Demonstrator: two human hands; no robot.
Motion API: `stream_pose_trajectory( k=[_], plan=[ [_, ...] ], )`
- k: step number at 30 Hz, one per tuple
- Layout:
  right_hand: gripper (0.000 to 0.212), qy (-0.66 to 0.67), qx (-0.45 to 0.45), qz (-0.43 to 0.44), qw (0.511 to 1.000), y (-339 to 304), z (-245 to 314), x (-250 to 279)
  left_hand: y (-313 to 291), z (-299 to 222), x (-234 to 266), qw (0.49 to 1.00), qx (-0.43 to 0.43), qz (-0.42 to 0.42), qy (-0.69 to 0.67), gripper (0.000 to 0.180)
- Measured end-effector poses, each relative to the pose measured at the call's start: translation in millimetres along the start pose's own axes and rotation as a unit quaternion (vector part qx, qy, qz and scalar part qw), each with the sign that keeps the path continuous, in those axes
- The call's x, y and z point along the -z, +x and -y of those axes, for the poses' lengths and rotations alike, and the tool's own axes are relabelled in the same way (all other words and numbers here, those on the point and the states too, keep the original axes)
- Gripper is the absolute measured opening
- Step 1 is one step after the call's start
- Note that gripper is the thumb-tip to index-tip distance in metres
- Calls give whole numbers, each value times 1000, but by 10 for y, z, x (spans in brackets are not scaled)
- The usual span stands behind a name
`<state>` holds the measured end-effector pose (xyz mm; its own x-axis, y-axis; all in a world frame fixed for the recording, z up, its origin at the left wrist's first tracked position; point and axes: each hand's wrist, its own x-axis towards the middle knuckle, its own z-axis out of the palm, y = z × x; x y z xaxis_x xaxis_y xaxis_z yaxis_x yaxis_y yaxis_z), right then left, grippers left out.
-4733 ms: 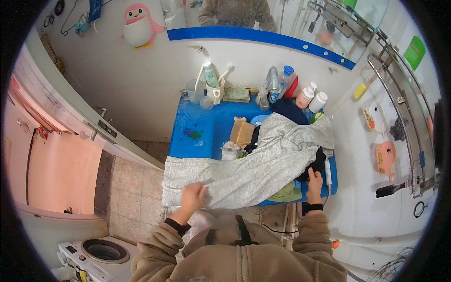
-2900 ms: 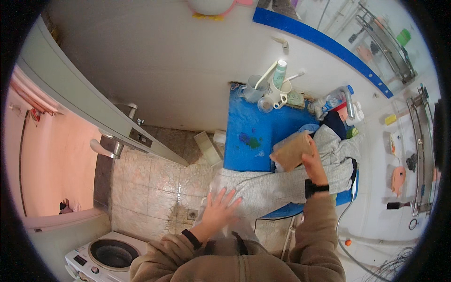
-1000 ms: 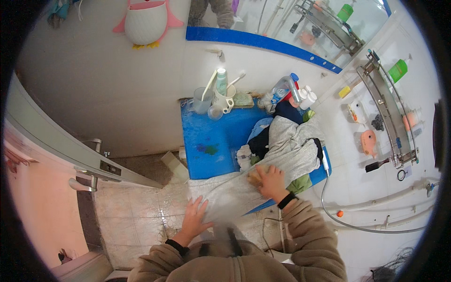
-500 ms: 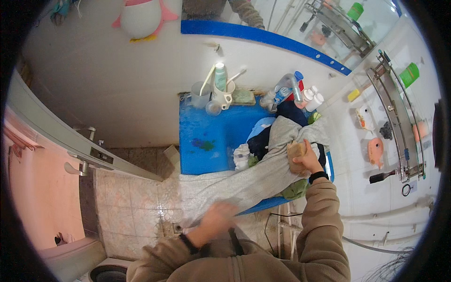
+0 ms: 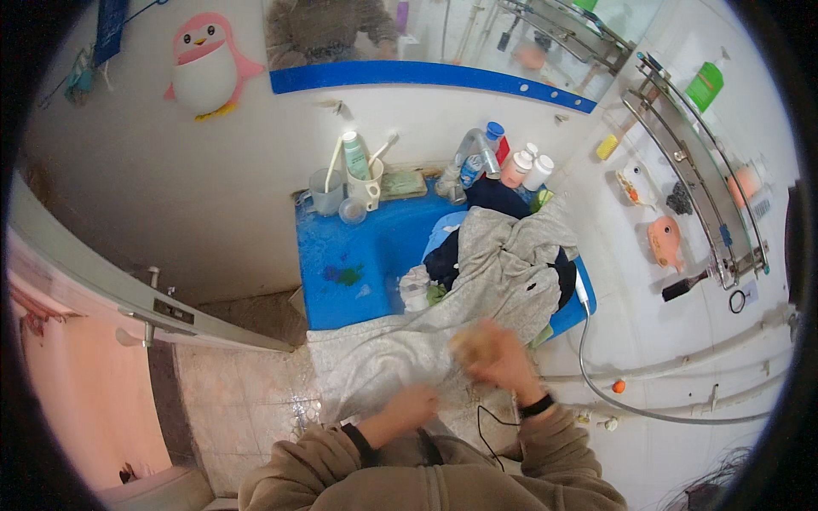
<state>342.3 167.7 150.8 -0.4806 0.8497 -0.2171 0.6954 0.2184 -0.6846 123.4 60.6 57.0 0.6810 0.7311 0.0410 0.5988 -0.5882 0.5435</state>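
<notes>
A grey sweat garment (image 5: 511, 255) lies bunched over the right side of the blue washstand (image 5: 317, 294), and a long part of it hangs over the front edge. My right hand (image 5: 503, 362) is closed around a tan block (image 5: 467, 347) shaped like a soap bar, over the hanging cloth; motion blurs both. My left hand (image 5: 407, 407) is at the lower part of the cloth, its fingers smeared by motion. Under the garment are dark cloth (image 5: 443, 260), a light blue piece (image 5: 443, 234) and a white piece (image 5: 415, 288).
Cups with a tube and toothbrush (image 5: 365, 183), a green soap block (image 5: 402, 185), a faucet (image 5: 477, 145) and bottles (image 5: 518, 168) line the back. A shelf rack (image 5: 690, 170) juts from the right wall, above a grey hose (image 5: 613, 396). A door (image 5: 145, 289) stands at left.
My right hand has come down and left off the garment's upper part, bringing the tan block toward me. My left hand has shifted slightly down and right. The view has tilted, showing more wall.
</notes>
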Motion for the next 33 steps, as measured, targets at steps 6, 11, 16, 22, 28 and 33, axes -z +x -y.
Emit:
stream_pose_trajectory(
  k=[6,11,16,22,28,33],
  plan=[
    [55,-390,95,-178,899,-102,34,-682,-55,144,-6,991,24,-109,78,28],
    [76,-467,-125,-346,804,251,-714,431,13,258,-52,997,41,-61,29,32],
    [80,-233,-189,-299,906,234,-460,458,61,354,-85,996,-19,-92,5,30],
    [62,-364,24,-163,917,26,152,-698,13,364,-102,998,-13,35,56,30],
    [81,-417,-124,-306,847,594,-476,352,36,381,-143,999,-7,-22,26,35],
    [83,-354,-143,-198,903,840,-237,328,116,382,-116,996,-25,-86,-21,35]
  ],
)
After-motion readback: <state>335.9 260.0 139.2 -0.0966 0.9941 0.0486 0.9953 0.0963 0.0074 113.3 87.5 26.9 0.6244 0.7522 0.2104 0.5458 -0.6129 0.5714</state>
